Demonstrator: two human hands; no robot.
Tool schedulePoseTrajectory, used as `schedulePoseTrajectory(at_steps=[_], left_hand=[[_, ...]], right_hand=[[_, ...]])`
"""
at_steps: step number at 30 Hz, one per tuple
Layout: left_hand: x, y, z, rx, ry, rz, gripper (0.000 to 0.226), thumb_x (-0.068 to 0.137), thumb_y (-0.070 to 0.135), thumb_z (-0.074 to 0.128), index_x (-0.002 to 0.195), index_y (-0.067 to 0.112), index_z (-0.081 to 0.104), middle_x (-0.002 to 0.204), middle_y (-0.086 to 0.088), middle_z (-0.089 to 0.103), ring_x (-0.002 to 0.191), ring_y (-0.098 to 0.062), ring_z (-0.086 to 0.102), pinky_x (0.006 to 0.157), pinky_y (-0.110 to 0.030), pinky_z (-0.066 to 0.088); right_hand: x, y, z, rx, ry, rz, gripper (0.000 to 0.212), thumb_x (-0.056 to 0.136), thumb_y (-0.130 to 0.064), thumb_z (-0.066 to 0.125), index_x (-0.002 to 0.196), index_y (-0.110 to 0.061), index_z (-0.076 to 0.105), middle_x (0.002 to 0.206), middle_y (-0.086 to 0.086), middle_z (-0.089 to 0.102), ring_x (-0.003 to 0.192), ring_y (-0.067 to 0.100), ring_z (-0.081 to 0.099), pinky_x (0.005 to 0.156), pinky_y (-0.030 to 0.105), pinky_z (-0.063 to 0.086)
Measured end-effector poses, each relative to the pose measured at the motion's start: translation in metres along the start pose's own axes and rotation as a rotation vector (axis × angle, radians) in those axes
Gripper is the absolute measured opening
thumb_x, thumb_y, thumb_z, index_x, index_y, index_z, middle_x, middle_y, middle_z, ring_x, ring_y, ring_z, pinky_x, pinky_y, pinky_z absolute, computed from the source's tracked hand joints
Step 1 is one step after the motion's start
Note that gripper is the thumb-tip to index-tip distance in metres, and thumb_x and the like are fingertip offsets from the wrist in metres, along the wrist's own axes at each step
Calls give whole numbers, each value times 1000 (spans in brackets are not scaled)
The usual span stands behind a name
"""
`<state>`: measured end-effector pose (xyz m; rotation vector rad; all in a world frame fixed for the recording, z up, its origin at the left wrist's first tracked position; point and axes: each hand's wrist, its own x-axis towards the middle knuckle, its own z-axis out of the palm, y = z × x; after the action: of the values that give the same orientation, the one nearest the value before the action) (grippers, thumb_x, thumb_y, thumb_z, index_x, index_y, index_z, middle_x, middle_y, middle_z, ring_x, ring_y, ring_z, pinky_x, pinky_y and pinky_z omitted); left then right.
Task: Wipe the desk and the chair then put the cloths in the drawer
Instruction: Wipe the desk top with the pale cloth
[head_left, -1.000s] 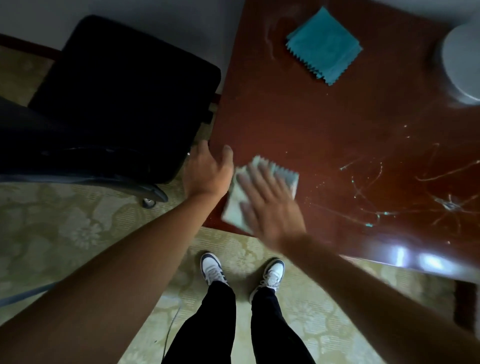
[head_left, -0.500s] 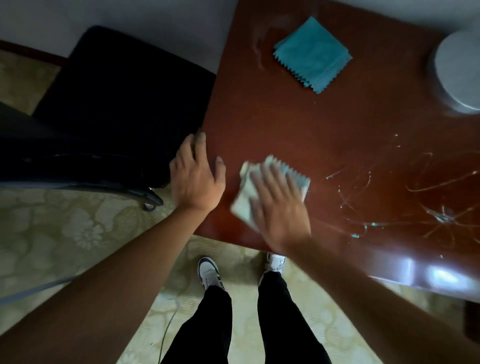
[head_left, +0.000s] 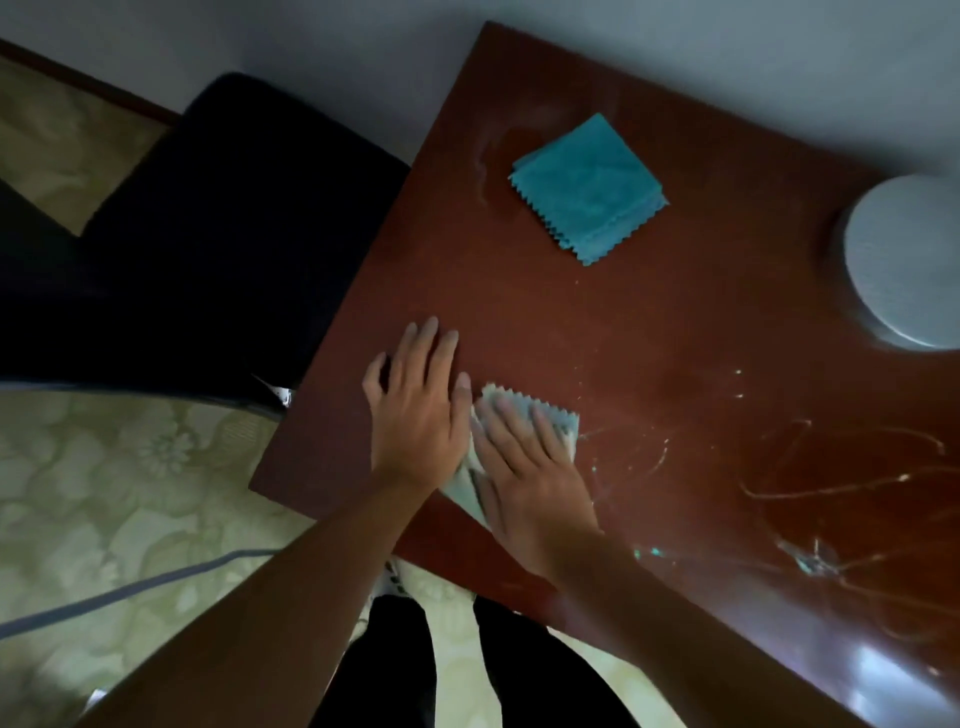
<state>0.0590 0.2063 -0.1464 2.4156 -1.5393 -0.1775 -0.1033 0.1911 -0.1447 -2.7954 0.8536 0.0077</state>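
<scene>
The right hand (head_left: 524, 467) presses flat, fingers straight, on the pale grey zigzag-edged cloth (head_left: 550, 421) on the reddish-brown wooden worktop (head_left: 675, 338). The left hand (head_left: 415, 410) lies flat just beside this grip. Beyond, well apart, lies a folded teal cloth (head_left: 587, 189); the black chair (head_left: 208, 234) stands left.

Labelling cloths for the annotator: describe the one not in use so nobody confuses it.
Start at the reddish-brown desk and go to its far side, near the wall. There a folded teal cloth with zigzag edges lies alone, untouched. The other, pale grey cloth sits near the front edge under the right hand, beside the left hand.
</scene>
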Motion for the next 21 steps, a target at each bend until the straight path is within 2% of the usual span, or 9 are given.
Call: schedulePoseTrajectory(at_steps=[2, 4, 6, 9, 11, 14, 16, 18, 21], left_hand=[[3, 7, 3, 29, -28, 39, 49, 102, 36, 34, 141, 11, 49, 152, -10, 43, 144, -26, 34, 114, -49, 23], [5, 10, 7, 72, -54, 36, 51, 101, 39, 34, 141, 12, 47, 153, -10, 42, 145, -26, 32, 115, -48, 23], [7, 10, 7, 91, -83, 9, 52, 101, 41, 33, 142, 12, 45, 154, -9, 40, 146, -25, 30, 117, -48, 22], [7, 9, 6, 88, -84, -1, 53, 101, 41, 31, 143, 12, 44, 155, -8, 39, 147, -24, 28, 118, -48, 22], [8, 10, 6, 76, -83, -6, 55, 100, 42, 31, 143, 11, 44, 154, -9, 40, 146, -25, 30, 118, -48, 23], [7, 9, 5, 59, -75, -4, 58, 100, 44, 30, 143, 9, 44, 153, -10, 42, 146, -25, 32, 117, -49, 25], [7, 10, 4, 49, -73, -10, 57, 99, 43, 31, 142, 9, 45, 152, -10, 43, 145, -25, 33, 117, -48, 25], [8, 12, 4, 31, -61, -20, 56, 100, 43, 30, 142, 9, 45, 151, -10, 44, 144, -24, 34, 117, -48, 25], [7, 8, 4, -16, -33, -31, 55, 101, 42, 29, 144, 10, 43, 151, -9, 45, 144, -23, 34, 117, -46, 25]], right_hand=[[0, 34, -4, 12, 12, 6, 51, 106, -34, 25, 151, -12, 34, 158, 8, 34, 151, 24, 18, 120, 52, 22], [26, 82, -14, 8, 35, 173, 51, 106, -33, 25, 151, -10, 34, 157, 13, 35, 151, 28, 21, 117, 55, 26], [62, 126, -28, 7, 57, 319, 55, 105, -35, 20, 153, -10, 30, 159, 15, 30, 151, 29, 18, 120, 54, 21], [101, 142, -33, 14, 65, 387, 58, 104, -39, 14, 156, -15, 22, 163, 10, 22, 153, 27, 9, 123, 50, 10], [98, 119, -27, -9, 61, 343, 56, 105, -38, 16, 157, -15, 21, 164, 10, 20, 153, 27, 7, 122, 52, 11], [46, 65, -17, -13, -56, 92, 55, 106, -38, 18, 157, -16, 19, 164, 8, 18, 153, 27, 1, 122, 53, 13], [20, 51, -12, 12, -78, 3, 55, 106, -39, 20, 156, -17, 22, 164, 6, 20, 154, 25, 5, 121, 52, 17], [22, 57, -12, 32, -66, -6, 54, 107, -39, 18, 156, -18, 24, 164, 5, 20, 153, 22, 7, 121, 51, 19], [73, 66, -17, 44, -38, 26, 54, 107, -38, 16, 155, -17, 28, 162, 7, 25, 153, 24, 10, 122, 50, 17]])
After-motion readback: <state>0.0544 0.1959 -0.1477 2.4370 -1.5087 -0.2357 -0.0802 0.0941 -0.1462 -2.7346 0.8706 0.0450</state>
